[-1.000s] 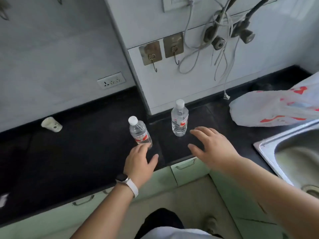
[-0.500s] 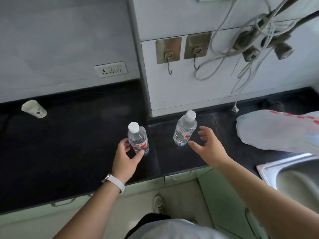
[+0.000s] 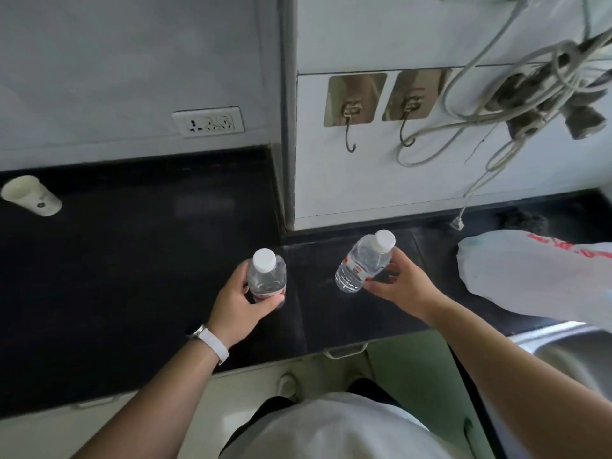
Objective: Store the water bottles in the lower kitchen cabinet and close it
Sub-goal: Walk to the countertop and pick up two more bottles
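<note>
Head view: left hand (image 3: pixel 238 303) grips left bottle (image 3: pixel 266 276), right hand (image 3: pixel 400 286) grips tilted right bottle (image 3: pixel 362 263), both over countertop (image 3: pixel 132 260); storage in lower cabinet (image 3: pixel 407 366) and closing judged outstanding.

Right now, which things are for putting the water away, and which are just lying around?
For the job: left bottle in the left hand; right bottle, tilted, in the right hand; lower cabinet under the counter.
Just lying about: paper cup, plastic bag, wall hooks, cables, sink.

Black stone countertop (image 3: pixel 132 276): white paper cup (image 3: pixel 31 195) on its side, far left of the left hand (image 3: pixel 238 306); white red-printed plastic bag (image 3: pixel 536 279) right of the right hand (image 3: pixel 404 286).
</note>
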Motion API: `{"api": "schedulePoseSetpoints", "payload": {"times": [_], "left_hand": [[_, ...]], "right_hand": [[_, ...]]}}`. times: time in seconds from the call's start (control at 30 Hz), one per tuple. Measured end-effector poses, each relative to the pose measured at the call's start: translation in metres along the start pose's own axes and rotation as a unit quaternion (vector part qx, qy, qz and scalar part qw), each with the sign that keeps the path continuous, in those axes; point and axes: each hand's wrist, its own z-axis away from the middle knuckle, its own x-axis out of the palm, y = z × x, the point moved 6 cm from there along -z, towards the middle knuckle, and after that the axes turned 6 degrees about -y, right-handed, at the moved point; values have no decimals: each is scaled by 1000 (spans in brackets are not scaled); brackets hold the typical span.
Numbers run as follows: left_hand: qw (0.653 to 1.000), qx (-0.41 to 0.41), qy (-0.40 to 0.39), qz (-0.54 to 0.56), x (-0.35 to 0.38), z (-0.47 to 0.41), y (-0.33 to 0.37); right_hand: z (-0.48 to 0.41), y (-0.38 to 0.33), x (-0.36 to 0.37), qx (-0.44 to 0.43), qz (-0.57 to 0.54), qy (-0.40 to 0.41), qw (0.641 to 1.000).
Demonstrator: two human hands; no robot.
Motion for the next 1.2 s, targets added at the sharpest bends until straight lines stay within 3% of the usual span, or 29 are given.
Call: {"api": "schedulePoseSetpoints", "payload": {"times": [0.33,0.63,0.93,1.2], "left_hand": [[992,-52,117,10,15,17,8],[976,-95,197,1,47,66,28],[937,-93,335,19,49,132,49],[906,-111,406,41,28,202,32]], "right_hand": [[-24,5,7,-42,-59,-75,995],[-41,-4,1,-106,-10,-141,984],[-44,-26,15,-167,-4,-154,974],[-10,-61,73,-195,-4,-230,954]]}}
